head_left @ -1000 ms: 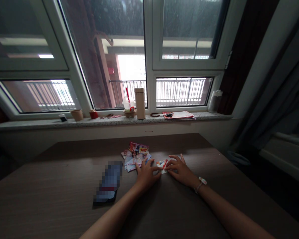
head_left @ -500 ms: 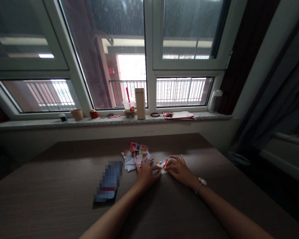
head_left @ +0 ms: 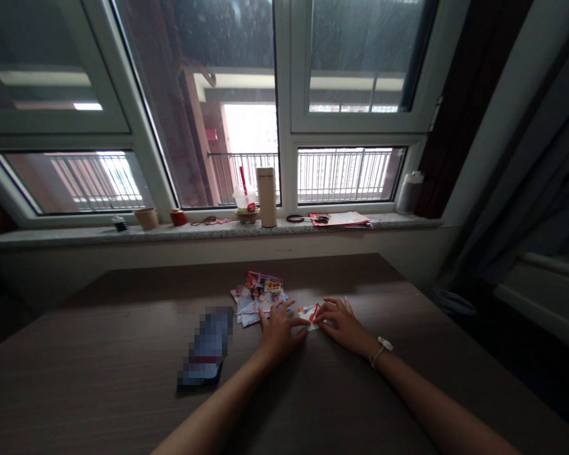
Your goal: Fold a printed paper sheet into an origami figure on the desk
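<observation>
Left hand [head_left: 281,333] and right hand [head_left: 345,327], half-open, seem to steady a paper [head_left: 307,313]; any pinch is unclear. The next move needs light, even pressure.

Can make out only a short row of digits, on the yellow patch [head_left: 274,286] of the pile of printed papers [head_left: 256,306]. Seems to begin with a 6; looks like 600 or 666, too blurred to settle. Cannot read what looks like smaller print just below those digits. Cannot read the red mark [head_left: 251,206] on the cup [head_left: 241,199] with the straw [head_left: 242,179], nor the red-and-white papers [head_left: 348,218] on the windowsill [head_left: 203,230]. Likewise too small to read on the little white-and-red paper [head_left: 305,311]. Breaks into coarse blocks on the phone [head_left: 207,347].
</observation>
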The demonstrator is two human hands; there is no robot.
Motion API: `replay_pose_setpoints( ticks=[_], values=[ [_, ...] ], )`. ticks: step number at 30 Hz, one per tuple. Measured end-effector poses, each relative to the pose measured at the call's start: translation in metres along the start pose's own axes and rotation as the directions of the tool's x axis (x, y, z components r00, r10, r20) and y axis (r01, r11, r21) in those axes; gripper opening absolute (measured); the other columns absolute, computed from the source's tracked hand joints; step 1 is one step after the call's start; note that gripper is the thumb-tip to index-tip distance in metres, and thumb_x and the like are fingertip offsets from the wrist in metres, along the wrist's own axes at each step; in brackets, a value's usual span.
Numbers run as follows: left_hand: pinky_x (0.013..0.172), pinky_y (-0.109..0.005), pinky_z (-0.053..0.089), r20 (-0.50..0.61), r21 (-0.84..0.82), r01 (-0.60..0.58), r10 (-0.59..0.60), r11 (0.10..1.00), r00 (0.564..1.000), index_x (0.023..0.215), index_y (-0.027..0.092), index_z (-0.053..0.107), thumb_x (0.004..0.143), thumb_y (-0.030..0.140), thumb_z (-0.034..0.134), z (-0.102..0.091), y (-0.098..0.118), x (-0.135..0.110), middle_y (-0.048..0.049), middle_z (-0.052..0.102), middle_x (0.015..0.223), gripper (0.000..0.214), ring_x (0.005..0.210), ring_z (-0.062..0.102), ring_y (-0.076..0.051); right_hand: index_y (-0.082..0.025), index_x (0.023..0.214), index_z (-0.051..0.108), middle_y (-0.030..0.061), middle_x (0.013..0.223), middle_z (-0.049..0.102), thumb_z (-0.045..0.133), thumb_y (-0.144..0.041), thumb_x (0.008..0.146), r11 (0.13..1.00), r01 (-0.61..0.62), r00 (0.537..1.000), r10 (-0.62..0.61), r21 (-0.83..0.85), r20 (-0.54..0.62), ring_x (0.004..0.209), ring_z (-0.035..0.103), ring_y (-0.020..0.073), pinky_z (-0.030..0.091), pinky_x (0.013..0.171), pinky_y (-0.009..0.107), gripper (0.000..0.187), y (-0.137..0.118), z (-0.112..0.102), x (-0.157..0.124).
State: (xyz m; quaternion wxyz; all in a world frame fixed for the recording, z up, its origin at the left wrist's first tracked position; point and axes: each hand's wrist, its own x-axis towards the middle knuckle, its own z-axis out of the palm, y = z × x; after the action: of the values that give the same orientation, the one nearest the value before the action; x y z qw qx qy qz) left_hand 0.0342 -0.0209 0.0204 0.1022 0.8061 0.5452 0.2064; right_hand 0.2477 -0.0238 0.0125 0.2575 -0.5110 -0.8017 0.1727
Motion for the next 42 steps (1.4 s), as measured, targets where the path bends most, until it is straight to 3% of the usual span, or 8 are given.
replay_pose_setpoints(
  ticks=[14, 25, 30, 33, 36, 42],
  values=[
    [0.11, -0.08, 0.0, 0.006, 0.122, -0.102, 0.102, 0.987, 0.995, 0.102, 0.045, 0.077, 0.084, 0.035, 0.072, -0.005, 0.002, 0.001, -0.0023, 0.048, 0.151, 0.02, 0.143, 0.032, -0.038, -0.034, 0.093, 0.076, 0.0012, 0.121, 0.068, 0.058, -0.03, 0.089, 0.997, -0.069, 0.997, 0.069, 0.019, -0.031, 0.137, 0.037, 0.031, -0.002, 0.114, 0.071, 0.018, 0.004, 0.009, 0.011],
    [0.112, -0.078, -0.005, -0.028, 0.122, -0.156, 0.16, 0.98, 0.987, 0.102, 0.044, 0.077, 0.084, 0.036, 0.072, -0.004, 0.0, -0.001, -0.0015, 0.047, 0.151, 0.02, 0.14, 0.036, -0.037, -0.033, 0.097, 0.075, 0.0017, 0.124, 0.068, 0.062, -0.034, 0.086, 0.995, -0.068, 0.998, 0.068, 0.071, 0.005, 0.138, 0.037, 0.0318, 0.005, 0.115, 0.069, 0.017, 0.005, 0.001, 0.008],
    [0.112, -0.077, -0.006, -0.031, 0.087, -0.154, 0.158, 0.984, 0.987, 0.101, 0.042, 0.077, 0.084, 0.035, 0.073, -0.004, -0.001, 0.0, -0.0022, 0.048, 0.15, 0.02, 0.139, 0.039, -0.035, -0.03, 0.098, 0.074, 0.0016, 0.122, 0.068, 0.062, -0.036, 0.086, 0.999, -0.021, 0.999, 0.022, 0.043, -0.034, 0.138, 0.038, 0.0295, 0.015, 0.117, 0.06, 0.018, 0.01, 0.003, 0.006],
    [0.111, -0.077, -0.005, -0.022, 0.078, -0.15, 0.153, 0.986, 0.988, 0.101, 0.042, 0.077, 0.083, 0.034, 0.074, -0.003, -0.002, 0.001, -0.0032, 0.048, 0.151, 0.02, 0.139, 0.04, -0.035, -0.03, 0.097, 0.073, 0.0009, 0.132, 0.064, 0.059, -0.036, 0.089, 1.0, 0.017, 0.999, -0.016, 0.025, -0.034, 0.14, 0.034, 0.0284, 0.02, 0.118, 0.057, 0.017, 0.011, 0.003, 0.005],
    [0.11, -0.079, -0.003, -0.002, 0.081, -0.149, 0.149, 0.986, 0.989, 0.101, 0.042, 0.077, 0.084, 0.032, 0.074, -0.004, -0.003, 0.002, -0.0043, 0.046, 0.152, 0.02, 0.14, 0.04, -0.035, -0.03, 0.098, 0.071, 0.0, 0.137, 0.061, 0.053, -0.035, 0.094, 1.0, 0.008, 1.0, -0.007, 0.024, -0.021, 0.143, 0.03, 0.0285, 0.015, 0.118, 0.061, 0.02, 0.009, 0.002, 0.005],
    [0.113, -0.077, 0.002, 0.023, 0.071, -0.145, 0.144, 0.987, 0.989, 0.096, 0.039, 0.079, 0.085, 0.033, 0.072, -0.01, -0.002, 0.003, -0.0035, 0.049, 0.15, 0.015, 0.139, 0.041, -0.034, -0.03, 0.096, 0.07, 0.0015, 0.114, 0.07, 0.053, -0.04, 0.094, 0.999, -0.031, 0.995, 0.028, -0.026, -0.095, 0.135, 0.04, 0.0286, 0.006, 0.118, 0.065, 0.02, 0.009, 0.005, 0.005]
  ],
)
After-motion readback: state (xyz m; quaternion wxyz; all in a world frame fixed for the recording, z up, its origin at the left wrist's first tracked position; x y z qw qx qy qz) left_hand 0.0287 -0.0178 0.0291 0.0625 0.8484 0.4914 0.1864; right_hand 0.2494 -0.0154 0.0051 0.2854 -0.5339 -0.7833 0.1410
